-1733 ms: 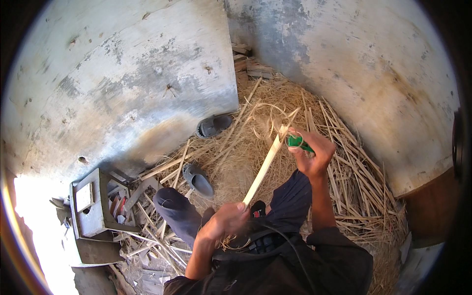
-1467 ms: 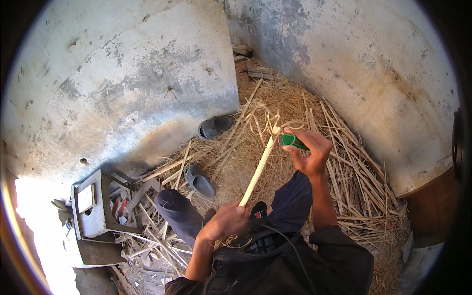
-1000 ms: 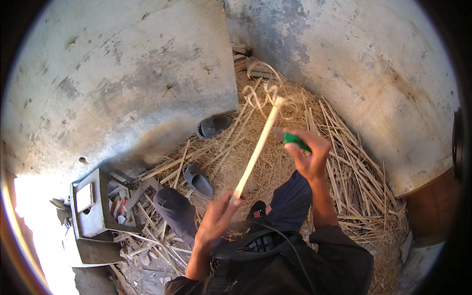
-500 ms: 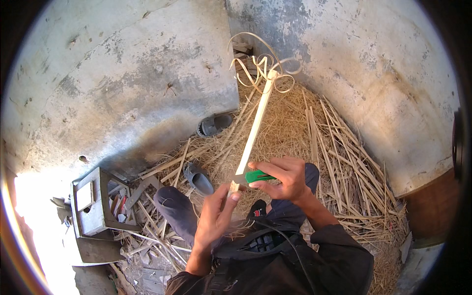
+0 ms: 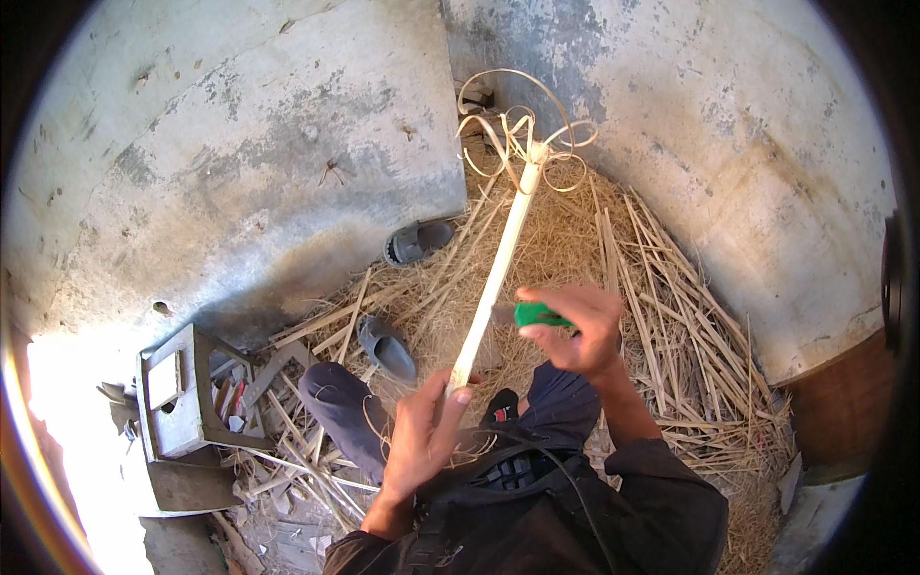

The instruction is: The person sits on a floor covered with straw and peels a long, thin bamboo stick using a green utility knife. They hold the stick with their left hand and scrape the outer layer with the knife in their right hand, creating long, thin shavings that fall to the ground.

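My left hand (image 5: 422, 436) is closed around the near end of a long pale strip of wood (image 5: 500, 259), perhaps bamboo, which slants up and away. Thin curled shavings (image 5: 511, 144) hang from its far end. In my right hand (image 5: 585, 326) is a green-handled knife (image 5: 542, 314), gripped between thumb and fingers. The short grey blade points left and sits beside the strip's middle; whether it touches the wood I cannot tell.
A heap of straw-like shavings and split strips (image 5: 661, 316) covers the floor ahead and right. Two grey clogs (image 5: 387, 349) lie left of the strip. At left stands a worn wooden box (image 5: 187, 398) with odds and ends. Pale stained walls (image 5: 316, 125) rise on both sides.
My right hand has moved the knife up and to the right, away from the strip's near end. The strip's far end and its curls have shifted slightly right.
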### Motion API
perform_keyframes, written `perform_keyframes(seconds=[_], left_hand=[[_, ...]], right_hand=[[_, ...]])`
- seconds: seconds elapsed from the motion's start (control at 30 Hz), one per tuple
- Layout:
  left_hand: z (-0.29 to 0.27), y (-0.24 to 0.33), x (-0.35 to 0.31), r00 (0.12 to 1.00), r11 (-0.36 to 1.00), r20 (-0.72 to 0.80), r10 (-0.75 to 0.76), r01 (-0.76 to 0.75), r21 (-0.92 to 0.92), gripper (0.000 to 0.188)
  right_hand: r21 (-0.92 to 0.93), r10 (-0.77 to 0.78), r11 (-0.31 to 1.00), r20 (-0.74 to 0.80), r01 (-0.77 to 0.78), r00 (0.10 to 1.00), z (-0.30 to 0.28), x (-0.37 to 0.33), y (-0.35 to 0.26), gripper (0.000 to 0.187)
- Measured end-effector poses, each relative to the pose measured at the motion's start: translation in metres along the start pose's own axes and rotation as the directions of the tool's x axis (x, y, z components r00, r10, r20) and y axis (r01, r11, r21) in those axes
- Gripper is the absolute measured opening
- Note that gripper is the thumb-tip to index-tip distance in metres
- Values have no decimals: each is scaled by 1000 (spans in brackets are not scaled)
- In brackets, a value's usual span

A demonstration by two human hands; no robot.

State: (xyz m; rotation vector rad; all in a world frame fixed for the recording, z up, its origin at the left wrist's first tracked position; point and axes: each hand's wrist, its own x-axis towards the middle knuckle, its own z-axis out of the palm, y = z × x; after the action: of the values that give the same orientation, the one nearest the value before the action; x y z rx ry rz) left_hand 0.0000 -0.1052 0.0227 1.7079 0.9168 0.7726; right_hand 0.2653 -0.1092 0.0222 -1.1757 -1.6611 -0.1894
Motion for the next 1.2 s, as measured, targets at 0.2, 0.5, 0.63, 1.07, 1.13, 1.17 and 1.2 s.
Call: perform_keyframes(seconds=[0.2,0.5,0.63,1.07,1.13,1.17,1.2], left_hand=[[5,7,6,995,995,-80,60,-52,88,26],[6,22,4,994,993,-98,50,-39,116,23],[6,16,4,991,989,-108,77,-63,132,24],[3,0,2,994,984,-77,75,-61,165,24],[3,8,1,997,989,-69,25,-14,147,23],[4,8,1,997,989,-73,28,-17,150,23],[5,7,1,996,988,-79,32,-20,154,23]], right_hand=[[-16,-88,996,113,90,990,9,-9,-15,44],[-50,-106,992,102,111,989,9,-8,-14,47],[-84,-119,988,102,128,988,9,-7,-12,47],[-163,-177,969,74,187,981,7,-13,-8,47],[-171,-179,968,58,186,982,9,-13,-8,48],[-175,-180,967,49,186,982,9,-13,-8,48],[-176,-179,967,53,185,982,9,-13,-7,48]])
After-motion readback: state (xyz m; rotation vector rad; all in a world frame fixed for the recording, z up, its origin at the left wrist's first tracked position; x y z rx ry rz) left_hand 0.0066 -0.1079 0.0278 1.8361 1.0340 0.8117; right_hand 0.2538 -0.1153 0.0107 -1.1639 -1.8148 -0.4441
